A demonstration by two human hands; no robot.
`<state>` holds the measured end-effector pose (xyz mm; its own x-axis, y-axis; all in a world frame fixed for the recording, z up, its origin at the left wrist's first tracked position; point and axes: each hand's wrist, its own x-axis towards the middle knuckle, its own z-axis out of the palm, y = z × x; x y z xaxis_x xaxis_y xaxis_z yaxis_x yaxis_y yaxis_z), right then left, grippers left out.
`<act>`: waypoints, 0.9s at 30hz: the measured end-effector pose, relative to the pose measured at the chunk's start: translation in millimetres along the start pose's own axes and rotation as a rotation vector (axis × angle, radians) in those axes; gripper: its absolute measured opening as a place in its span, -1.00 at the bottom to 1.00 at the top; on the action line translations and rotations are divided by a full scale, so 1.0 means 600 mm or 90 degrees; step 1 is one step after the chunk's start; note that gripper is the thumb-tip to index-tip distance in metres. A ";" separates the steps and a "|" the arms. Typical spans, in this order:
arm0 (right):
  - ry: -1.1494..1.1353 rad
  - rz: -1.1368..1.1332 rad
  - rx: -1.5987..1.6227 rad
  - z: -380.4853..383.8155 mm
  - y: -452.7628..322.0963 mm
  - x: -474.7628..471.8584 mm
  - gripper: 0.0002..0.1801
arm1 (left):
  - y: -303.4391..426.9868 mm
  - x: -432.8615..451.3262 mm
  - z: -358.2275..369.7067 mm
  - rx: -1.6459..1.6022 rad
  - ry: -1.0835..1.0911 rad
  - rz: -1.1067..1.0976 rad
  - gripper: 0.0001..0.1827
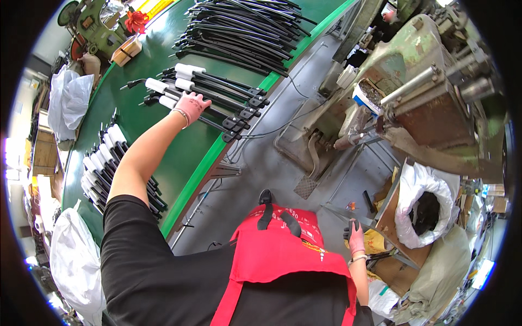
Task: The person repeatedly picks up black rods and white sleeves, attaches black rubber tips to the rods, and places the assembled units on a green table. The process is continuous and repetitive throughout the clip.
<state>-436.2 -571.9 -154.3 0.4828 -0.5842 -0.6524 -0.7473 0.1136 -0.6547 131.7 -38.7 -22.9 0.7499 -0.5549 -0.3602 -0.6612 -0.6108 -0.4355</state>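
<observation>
My left hand [191, 106], in a pink work glove, reaches across the green table [175, 163] and lies on a group of black metal rods [228, 91] with white sleeves [156, 85]. Black end fittings [231, 135] on these rods stick out past the table's green edge. Whether the fingers are closed round a rod cannot be told. My right hand [356, 237], in a pink glove with dark fingertips, hangs low beside the red apron [285, 252]. Its fingers look bent; whether it holds anything is unclear.
A big heap of black rods [244, 32] lies farther up the table, and a stack of white-sleeved rods [108, 163] at the left. An old green machine [408, 61] stands right. Below it is a white sack [426, 208] in a frame. A cable crosses the aisle.
</observation>
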 end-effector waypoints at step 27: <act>0.175 -0.709 -0.562 0.139 -0.810 0.378 -0.84 | 0.009 -0.466 0.349 -0.579 -0.129 -0.845 -0.44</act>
<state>74.7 -692.3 -15.7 0.9652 -0.1815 0.1885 -0.1310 -0.9587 -0.2525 -76.9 231.3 -97.1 0.7143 0.6424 -0.2777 0.6816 -0.7286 0.0675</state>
